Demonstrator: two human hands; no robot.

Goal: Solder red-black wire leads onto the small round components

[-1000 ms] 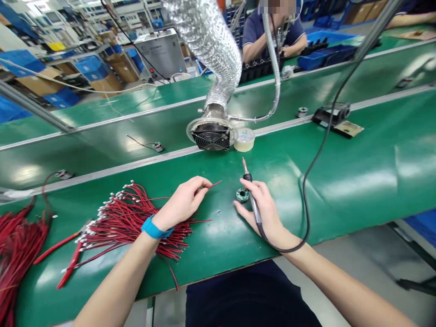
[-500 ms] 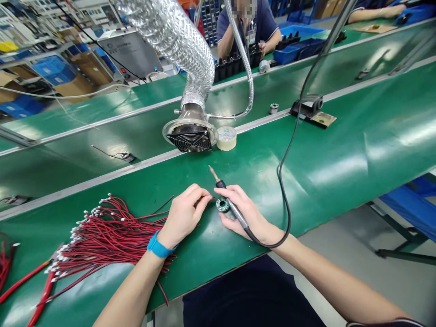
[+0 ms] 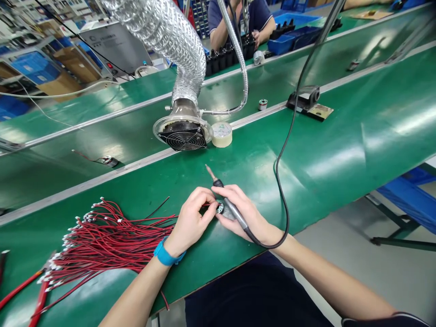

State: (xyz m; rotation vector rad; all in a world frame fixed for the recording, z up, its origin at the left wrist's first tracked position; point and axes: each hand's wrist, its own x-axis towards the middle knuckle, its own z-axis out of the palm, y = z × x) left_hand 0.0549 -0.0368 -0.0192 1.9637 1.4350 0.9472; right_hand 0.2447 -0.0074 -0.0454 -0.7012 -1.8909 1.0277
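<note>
Green and smooth, the long counter (image 3: 252, 156) lies in front of a person with two bare hands. The left hand (image 3: 195, 213) wears a bright blue wrist band (image 3: 166, 254). Its thumb and pointing finger are pinched together on a thin red wire (image 3: 206, 205). The end of the wire is right by a small round green and silver part (image 3: 220, 207). That part sits between the two hands, close to the left fingertips and between the right thumb and pointing finger.

The right hand (image 3: 247, 213) is closed around a gray and black soldering iron (image 3: 234, 212). The iron's thin coppery tip points up and away, apart from the round part. One cannot tell if the right thumb presses on the round part too. A long black cord (image 3: 282, 181) loops from the back of the iron.

Beside the left arm lies a big pile of red and black wires with little white ends (image 3: 116, 245). A tool with red handles (image 3: 23, 288) is next to it. Past the hands, a fat silver foil hose (image 3: 189, 52) ends in a square black fan (image 3: 184, 137). A pale roll of tape (image 3: 222, 135) stands just beside the fan. Farther back, another person (image 3: 238, 27) in a dark blue shirt is at work.
</note>
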